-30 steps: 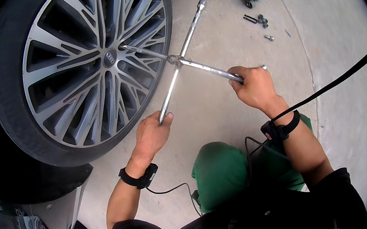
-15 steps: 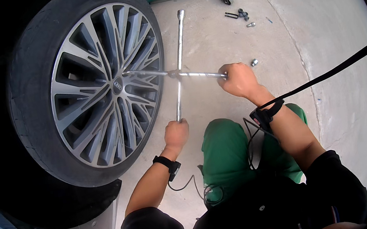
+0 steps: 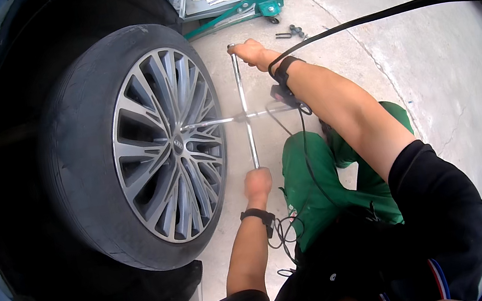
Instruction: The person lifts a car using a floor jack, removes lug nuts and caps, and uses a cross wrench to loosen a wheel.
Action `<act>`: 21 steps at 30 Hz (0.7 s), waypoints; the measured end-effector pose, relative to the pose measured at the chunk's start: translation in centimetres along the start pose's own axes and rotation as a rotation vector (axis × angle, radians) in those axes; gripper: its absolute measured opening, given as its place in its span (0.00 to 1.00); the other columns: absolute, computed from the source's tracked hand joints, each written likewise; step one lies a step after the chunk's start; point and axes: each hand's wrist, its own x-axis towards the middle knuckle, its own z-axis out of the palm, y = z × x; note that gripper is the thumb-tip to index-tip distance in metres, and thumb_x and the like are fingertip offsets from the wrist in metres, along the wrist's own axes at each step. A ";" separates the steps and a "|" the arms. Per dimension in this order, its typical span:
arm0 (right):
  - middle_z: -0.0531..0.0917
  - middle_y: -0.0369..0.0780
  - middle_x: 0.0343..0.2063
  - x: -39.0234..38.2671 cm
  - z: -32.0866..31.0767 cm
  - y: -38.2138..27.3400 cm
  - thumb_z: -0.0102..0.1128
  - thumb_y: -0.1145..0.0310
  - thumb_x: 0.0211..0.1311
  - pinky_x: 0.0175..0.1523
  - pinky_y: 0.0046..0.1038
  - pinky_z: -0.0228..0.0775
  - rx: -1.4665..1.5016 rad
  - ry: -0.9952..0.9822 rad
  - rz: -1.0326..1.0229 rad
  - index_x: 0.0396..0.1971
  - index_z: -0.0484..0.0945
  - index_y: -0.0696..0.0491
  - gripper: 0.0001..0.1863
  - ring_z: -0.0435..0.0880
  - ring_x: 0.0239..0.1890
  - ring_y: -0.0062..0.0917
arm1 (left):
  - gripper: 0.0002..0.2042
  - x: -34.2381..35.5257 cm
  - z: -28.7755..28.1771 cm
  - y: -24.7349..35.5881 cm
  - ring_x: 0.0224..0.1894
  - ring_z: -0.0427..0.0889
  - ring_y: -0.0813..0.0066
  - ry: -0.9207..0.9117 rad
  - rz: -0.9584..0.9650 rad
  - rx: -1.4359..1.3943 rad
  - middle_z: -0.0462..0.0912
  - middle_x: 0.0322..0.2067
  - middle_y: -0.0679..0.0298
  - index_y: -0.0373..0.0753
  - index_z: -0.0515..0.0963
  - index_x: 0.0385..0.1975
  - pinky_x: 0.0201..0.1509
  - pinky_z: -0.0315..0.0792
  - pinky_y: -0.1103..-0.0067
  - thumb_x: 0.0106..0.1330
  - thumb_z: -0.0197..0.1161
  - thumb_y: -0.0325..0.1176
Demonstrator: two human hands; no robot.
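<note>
Left hand and right hand are clamped on opposite ends of a silver, cross-shaped metal wrench right beside the grey multi-spoke alloy wheel, another tip poking in near its middle.

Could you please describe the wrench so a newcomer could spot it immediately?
Right of the large black tyre, the left hand and right hand grip a shiny metal cross-shaped wrench. Unlike the green metal floor jack, it has four slender arms.
</note>
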 end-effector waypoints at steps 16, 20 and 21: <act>0.67 0.33 0.14 7.1 4.7 -0.1 0.48 0.65 0.62 0.17 0.23 0.51 0.884 -0.037 0.533 0.20 0.70 0.49 0.10 0.61 0.13 0.19 | 0.17 -0.7 0.0 2.0 0.27 0.83 0.43 0.259 0.014 0.199 0.82 0.22 0.45 0.33 0.81 0.18 0.38 0.78 0.58 0.59 0.54 0.41; 0.68 0.33 0.14 9.2 5.7 3.0 0.49 0.65 0.62 0.17 0.27 0.50 0.935 0.003 0.516 0.19 0.68 0.48 0.11 0.61 0.12 0.21 | 0.16 -0.5 1.1 1.3 0.27 0.82 0.44 0.263 0.052 0.178 0.81 0.22 0.46 0.34 0.78 0.18 0.37 0.76 0.56 0.59 0.53 0.40; 0.68 0.33 0.13 9.9 6.1 4.4 0.49 0.64 0.62 0.17 0.28 0.51 0.973 0.003 0.485 0.19 0.68 0.48 0.12 0.61 0.12 0.22 | 0.16 -0.5 1.3 1.5 0.27 0.82 0.44 0.255 0.061 0.176 0.81 0.22 0.46 0.34 0.78 0.18 0.37 0.76 0.56 0.59 0.53 0.40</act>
